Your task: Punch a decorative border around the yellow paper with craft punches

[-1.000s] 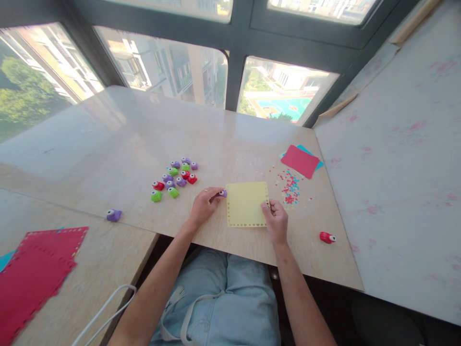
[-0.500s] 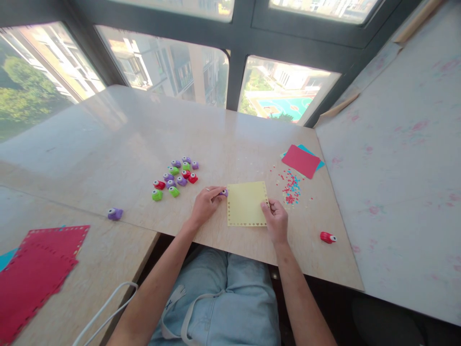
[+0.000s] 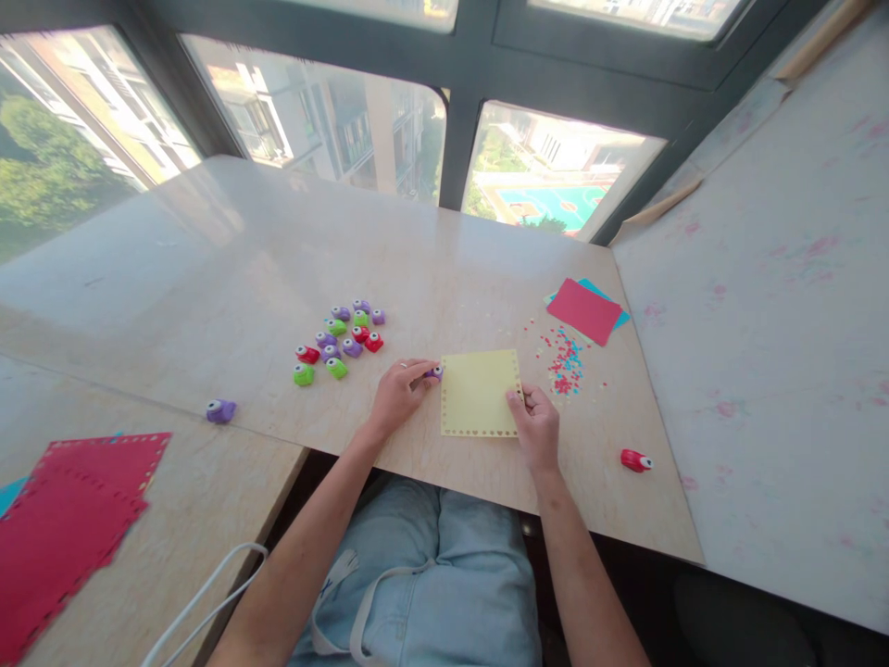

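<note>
A pale yellow paper card (image 3: 479, 394) has small punched holes along its bottom edge and both sides. My right hand (image 3: 539, 421) pinches the card's right edge, thumb on top. At its left edge, near the upper left corner, is a small purple craft punch (image 3: 436, 372). The fingers of my left hand (image 3: 401, 394) are closed on this punch. Whether the card's edge sits inside the punch is too small to tell.
Several purple, green and red punches (image 3: 337, 343) stand left of my left hand. Confetti (image 3: 566, 361) and stacked cards (image 3: 584, 311) lie at the right, with a red punch (image 3: 635, 460) nearer. Red punched sheets (image 3: 76, 519) and a purple punch (image 3: 220, 411) are far left.
The view has shifted slightly. Both hands keep their hold, on the purple punch and on the yellow card, with no clear movement against the table.
</note>
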Demonstrator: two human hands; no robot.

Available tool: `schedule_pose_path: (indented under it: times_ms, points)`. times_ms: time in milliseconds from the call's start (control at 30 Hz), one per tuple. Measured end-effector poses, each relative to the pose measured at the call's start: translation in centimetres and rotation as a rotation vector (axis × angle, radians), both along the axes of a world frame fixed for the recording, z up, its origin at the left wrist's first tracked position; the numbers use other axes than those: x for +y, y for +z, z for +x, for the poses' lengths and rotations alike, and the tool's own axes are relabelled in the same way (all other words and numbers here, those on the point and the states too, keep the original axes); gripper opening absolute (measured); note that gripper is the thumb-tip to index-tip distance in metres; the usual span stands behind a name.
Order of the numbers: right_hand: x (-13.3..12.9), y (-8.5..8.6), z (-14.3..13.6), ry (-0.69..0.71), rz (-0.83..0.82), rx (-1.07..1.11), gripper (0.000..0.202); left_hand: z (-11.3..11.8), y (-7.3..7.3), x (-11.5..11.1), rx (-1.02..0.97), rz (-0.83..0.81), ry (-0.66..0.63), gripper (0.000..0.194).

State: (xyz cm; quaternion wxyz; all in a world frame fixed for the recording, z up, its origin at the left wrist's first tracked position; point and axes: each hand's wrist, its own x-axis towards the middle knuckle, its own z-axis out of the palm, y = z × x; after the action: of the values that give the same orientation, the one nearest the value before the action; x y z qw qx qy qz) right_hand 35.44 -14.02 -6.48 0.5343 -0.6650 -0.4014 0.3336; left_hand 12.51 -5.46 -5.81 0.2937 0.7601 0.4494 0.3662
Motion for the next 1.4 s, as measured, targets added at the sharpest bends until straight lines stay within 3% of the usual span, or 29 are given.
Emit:
schedule_pose_path:
  times_ms: [433, 967, 1400]
  points:
    - [0.4, 0.41, -0.02, -0.025, -0.024, 0.004, 0.033, -0.19, -0.11, -0.1, -0.014, -0.016, -0.005, 0.022]
    - [0.21, 0.85, 0.21, 0.05, -0.058, 0.142, 0.038, -0.23, 0.12, -0.01, 0.007, -0.049, 0.04, 0.02]
    - [0.18, 0.23, 0.74, 0.115, -0.079, 0.233, 0.041, -0.22, 0.27, 0.0, 0.001, -0.014, 0.057, 0.019]
